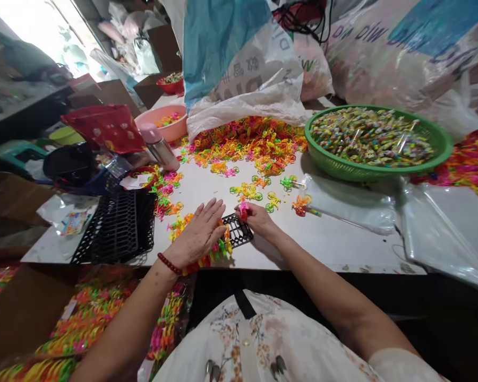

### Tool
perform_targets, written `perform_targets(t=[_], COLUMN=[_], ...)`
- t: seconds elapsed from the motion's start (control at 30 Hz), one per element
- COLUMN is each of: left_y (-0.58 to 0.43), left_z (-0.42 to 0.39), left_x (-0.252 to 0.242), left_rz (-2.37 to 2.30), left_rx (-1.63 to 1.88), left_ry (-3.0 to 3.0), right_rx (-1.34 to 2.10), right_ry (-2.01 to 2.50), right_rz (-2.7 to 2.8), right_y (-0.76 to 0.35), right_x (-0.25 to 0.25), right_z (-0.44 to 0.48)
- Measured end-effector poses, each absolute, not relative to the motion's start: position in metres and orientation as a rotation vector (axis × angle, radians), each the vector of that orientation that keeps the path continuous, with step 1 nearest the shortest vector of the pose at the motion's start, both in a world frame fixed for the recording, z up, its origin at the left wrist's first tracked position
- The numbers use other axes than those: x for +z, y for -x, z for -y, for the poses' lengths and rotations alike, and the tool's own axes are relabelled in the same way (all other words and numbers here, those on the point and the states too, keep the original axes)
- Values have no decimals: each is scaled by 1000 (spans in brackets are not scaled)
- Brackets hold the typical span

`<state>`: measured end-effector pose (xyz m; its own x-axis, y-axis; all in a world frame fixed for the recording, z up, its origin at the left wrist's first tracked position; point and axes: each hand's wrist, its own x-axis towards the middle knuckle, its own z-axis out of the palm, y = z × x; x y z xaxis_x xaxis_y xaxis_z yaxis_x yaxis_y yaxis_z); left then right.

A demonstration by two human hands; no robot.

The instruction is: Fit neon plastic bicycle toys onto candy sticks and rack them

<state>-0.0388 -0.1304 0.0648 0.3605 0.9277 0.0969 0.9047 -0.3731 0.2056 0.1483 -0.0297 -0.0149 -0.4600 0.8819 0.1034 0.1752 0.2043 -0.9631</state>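
Note:
A black slotted plastic rack (239, 233) lies on the white table near its front edge. Bright toy bicycles (224, 248) in several colours fill its left part. My left hand (197, 233) rests flat over them, fingers stretched out and holding nothing. At the rack's right end, my right hand (258, 220) pinches a pink toy bicycle (244, 208) between thumb and fingers. Just beyond the hands lie loose yellow toy bicycles (247, 191) and a green one (288, 182). The left palm hides part of the rack.
A big heap of toy bicycles (255, 143) spills from a white-and-blue sack (242, 69) at the back. A green basket (326, 164) of small wrapped pieces stands right, near clear plastic bags (350, 201). Stacked black racks (115, 228) and a pink-capped flask (159, 147) stand left.

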Motion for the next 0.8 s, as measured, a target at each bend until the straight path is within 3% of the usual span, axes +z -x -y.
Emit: perform_targets(t=[0.4,0.8], left_y=[38,45], left_z=[127,120], left_x=[56,33], left_rz=[-1717,-1686], left_rx=[263,265], left_ry=[-2499,-2711], right_rx=[1041,822], right_ry=[794,997], right_rz=[2265,2605], right_y=[-120,-115], right_x=[-12,2], right_z=[30,20])
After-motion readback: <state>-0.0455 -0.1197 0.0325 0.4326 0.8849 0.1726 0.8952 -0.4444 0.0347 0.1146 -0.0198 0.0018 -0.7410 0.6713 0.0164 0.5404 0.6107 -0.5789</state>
